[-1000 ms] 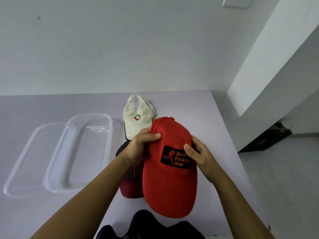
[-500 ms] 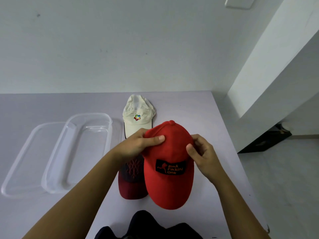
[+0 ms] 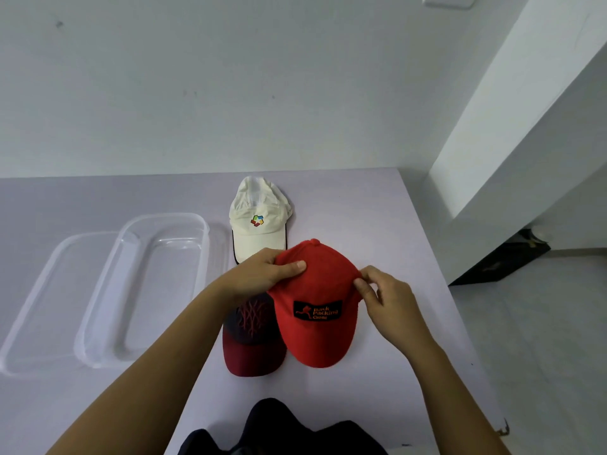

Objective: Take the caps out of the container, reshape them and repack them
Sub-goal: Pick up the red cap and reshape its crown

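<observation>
A red cap with a black patch sits at the table's middle, brim toward me. My left hand grips its crown from the left, thumb on top. My right hand pinches the crown's right edge. A dark cap with a maroon brim lies to its left, partly under my left wrist. A cream cap with a coloured logo lies just beyond. The clear plastic container stands empty to the left, with its clear lid beside it.
A black cap or cloth lies at the table's near edge. The lilac table ends at the right, where the floor drops away beside a white pillar. A wall bounds the far side.
The red cap has come down from a tilted, raised position to sit lower on the table. My right hand has slid up to the crown's right edge.
</observation>
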Demonstrator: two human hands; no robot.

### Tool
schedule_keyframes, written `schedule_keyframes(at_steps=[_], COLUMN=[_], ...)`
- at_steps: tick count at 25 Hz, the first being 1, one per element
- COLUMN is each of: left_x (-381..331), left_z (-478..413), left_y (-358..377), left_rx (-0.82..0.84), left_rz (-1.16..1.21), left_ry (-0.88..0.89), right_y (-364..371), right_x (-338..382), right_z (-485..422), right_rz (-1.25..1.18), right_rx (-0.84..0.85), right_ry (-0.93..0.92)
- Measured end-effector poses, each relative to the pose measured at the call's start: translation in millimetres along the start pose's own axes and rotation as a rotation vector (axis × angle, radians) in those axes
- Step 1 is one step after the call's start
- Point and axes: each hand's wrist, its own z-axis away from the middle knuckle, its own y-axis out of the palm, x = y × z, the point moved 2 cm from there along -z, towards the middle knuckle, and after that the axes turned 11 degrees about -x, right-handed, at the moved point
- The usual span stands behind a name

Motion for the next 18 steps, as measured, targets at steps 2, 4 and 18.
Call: schedule_keyframes(at_steps=[2, 4, 18], left_x=[5.2, 10.8, 63.3], left_z=[-3.8, -6.0, -83.7], left_y=[6.2, 18.8, 84.1], left_rx=[0.01, 0.021, 0.085], left_rz=[-0.01, 0.063, -0.066], left_ry=[-0.019, -0.04, -0.228], right_y=[8.0, 12.3, 39.1], right_x=[-10.4, -17.1, -99.7], right_z=[6.9, 12.0, -22.7], right_rz=[-0.182, -0.469, -0.181], right_rx=[0.122, 0.176, 0.343], right_ry=[0.216, 0.424, 0.593])
